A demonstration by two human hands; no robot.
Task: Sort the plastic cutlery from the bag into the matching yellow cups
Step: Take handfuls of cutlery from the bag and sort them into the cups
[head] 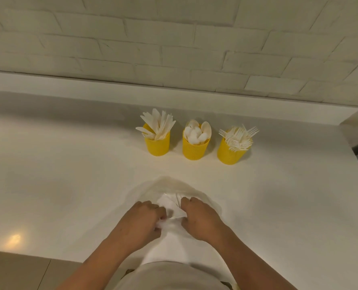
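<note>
Three yellow cups stand upright in a row: knives (157,125) left, spoons (197,130) middle, forks (237,136) right. Clear bag (175,188) lies crumpled, near me.

Counter (69,185) under the hands: smooth, glossy white, lamp glare left of them. Bag (173,187) between the hands: thin translucent plastic, crinkled. Cups (194,150) beyond: yellow plastic, textured, matt. Cutlery (197,132): white plastic. Wall (173,38): rough matt painted brick.
</note>
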